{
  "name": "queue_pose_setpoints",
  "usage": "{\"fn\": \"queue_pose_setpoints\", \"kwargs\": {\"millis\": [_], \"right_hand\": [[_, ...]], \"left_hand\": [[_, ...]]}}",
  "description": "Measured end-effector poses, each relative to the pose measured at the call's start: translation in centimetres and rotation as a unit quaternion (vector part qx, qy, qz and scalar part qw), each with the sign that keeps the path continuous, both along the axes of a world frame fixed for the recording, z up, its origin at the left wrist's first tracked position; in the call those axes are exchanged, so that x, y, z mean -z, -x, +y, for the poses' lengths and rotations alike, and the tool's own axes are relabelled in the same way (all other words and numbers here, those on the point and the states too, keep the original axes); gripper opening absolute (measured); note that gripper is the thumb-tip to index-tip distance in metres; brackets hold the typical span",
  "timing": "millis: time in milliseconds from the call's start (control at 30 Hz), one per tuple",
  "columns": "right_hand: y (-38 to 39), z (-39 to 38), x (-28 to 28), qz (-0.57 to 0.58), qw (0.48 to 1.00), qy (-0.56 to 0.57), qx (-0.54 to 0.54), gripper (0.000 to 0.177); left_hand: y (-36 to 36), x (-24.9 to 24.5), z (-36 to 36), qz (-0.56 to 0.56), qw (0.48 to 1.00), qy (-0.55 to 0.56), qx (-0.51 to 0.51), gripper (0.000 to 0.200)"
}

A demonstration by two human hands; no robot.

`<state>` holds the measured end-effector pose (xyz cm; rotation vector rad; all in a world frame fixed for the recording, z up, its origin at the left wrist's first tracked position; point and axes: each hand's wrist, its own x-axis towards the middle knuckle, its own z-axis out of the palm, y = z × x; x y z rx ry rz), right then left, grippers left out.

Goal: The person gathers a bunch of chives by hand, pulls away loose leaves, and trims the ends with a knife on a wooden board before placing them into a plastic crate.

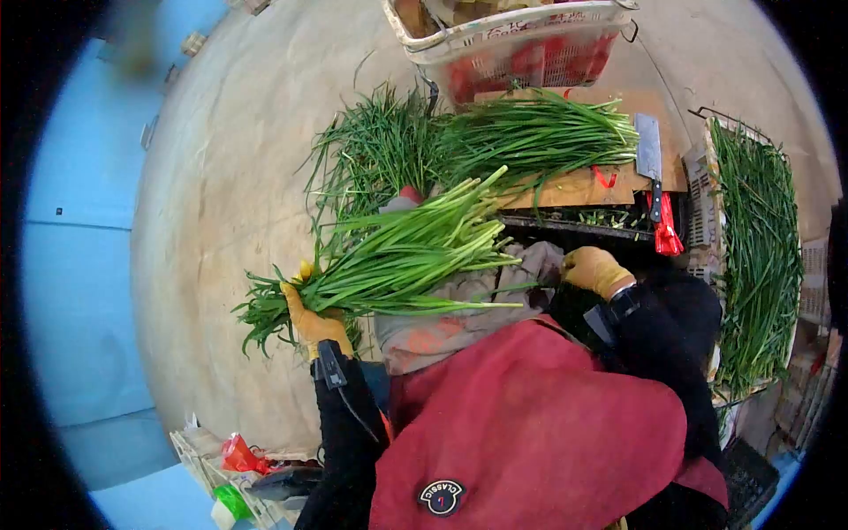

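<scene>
My left hand, in a yellowish glove, is closed around the leafy end of a bunch of garlic chives. The bunch lies across my lap, its pale cut stems pointing right. My right hand, gloved alike, is curled by my right knee, close to the grey cloth over my lap; whatever its fingers may hold is hidden. Beyond the bunch, a larger pile of garlic chives rests on a cardboard-topped board. A cleaver lies at its right end, black handle towards me.
Loose green leaves are heaped on the floor left of the board. A white crate full of chives stands at the right. Behind the board is a white and red basket. Red plastic strips hang below the cleaver.
</scene>
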<state>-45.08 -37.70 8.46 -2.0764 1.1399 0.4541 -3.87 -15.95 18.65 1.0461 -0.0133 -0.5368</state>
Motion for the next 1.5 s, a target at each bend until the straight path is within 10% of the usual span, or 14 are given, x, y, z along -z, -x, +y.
{"fn": "queue_pose_setpoints", "kwargs": {"millis": [167,600,767,967,1033,1100,1200,1300,1367,1500], "right_hand": [[-5.6,1.9,-6.7,-0.446,0.8,-0.344,0.206,0.037],[-1.4,-0.6,-2.4,-0.339,0.857,-0.323,0.214,0.03],[-7.3,0.2,-7.0,-0.43,0.675,-0.545,0.251,0.037],[-8.7,2.5,-8.6,-0.528,0.693,-0.465,0.156,0.048],[-9.1,2.8,-6.8,-0.505,0.771,-0.37,0.117,0.048],[-9.2,3.7,-8.2,-0.547,0.691,-0.431,0.193,0.042],[-9.4,3.6,-6.9,-0.497,0.751,-0.371,0.226,0.035],[-9.4,4.3,-6.1,-0.529,0.687,-0.416,0.273,0.033],[-9.0,4.0,-2.7,-0.557,0.819,-0.098,0.098,0.033],[-5.8,2.3,-4.6,-0.34,0.865,-0.24,0.281,0.03]], "left_hand": [[-0.3,1.6,0.1,-0.015,0.999,-0.001,0.048,0.049],[0.2,-0.9,-0.7,-0.032,0.995,0.085,0.035,0.043],[0.9,-1.2,-1.3,-0.052,0.992,0.106,0.038,0.031],[1.2,-2.2,-2.3,-0.085,0.979,0.156,0.101,0.029],[1.5,-2.6,-2.6,-0.067,0.986,0.132,0.078,0.029],[1.6,-2.6,-2.8,-0.087,0.981,0.145,0.095,0.029],[1.6,-2.6,-2.8,-0.101,0.972,0.161,0.137,0.029],[2.1,-2.9,-2.9,-0.079,0.984,0.119,0.103,0.032],[2.7,-3.1,-2.8,-0.066,0.994,0.063,0.059,0.035],[2.0,-2.0,-2.2,-0.047,0.992,0.085,0.081,0.031]]}}
